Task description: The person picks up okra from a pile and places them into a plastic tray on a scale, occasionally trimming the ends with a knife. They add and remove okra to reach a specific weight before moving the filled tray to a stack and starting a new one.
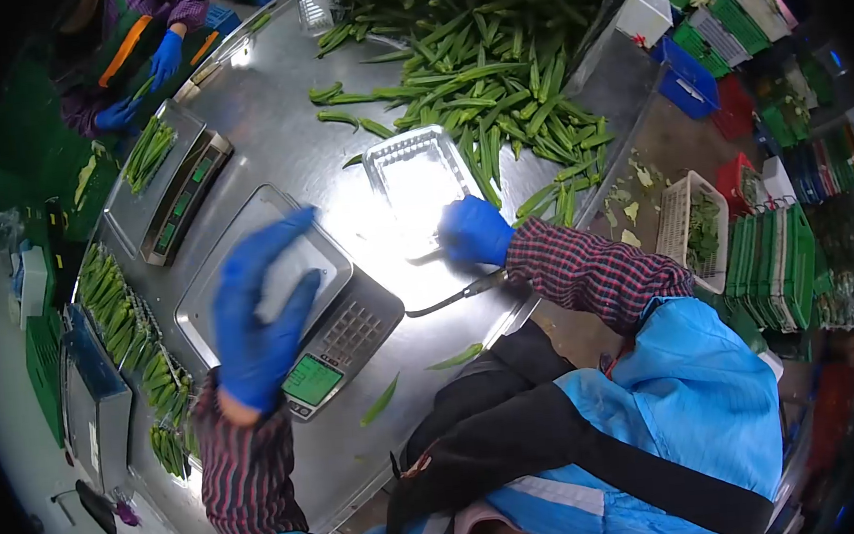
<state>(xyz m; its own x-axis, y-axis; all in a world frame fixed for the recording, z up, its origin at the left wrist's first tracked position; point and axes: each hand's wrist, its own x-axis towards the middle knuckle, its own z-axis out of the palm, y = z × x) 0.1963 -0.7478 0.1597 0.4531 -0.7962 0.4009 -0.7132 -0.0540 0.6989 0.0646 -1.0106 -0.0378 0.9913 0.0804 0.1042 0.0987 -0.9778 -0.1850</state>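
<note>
My left hand (265,315), in a blue glove, hovers over the digital scale (351,323) with fingers and thumb spread and nothing between them. Part of the scale's pan is hidden beneath it. My right hand (474,231), gloved in blue, is at the lower right corner of a clear plastic tray (418,172), its fingers curled. Glare and blur hide what its fingertips hold. Below it a knife-like tool (459,293) lies on the metal table (272,144). Beyond the tray is a large heap of green okra pods (477,72).
Another scale (176,201) with okra stands at the upper left, near a co-worker's gloved hands (144,86). Okra rows (120,321) line the left edge. Loose pods (381,399) lie near me. Crates (768,265) and a white basket (680,227) stand at the right.
</note>
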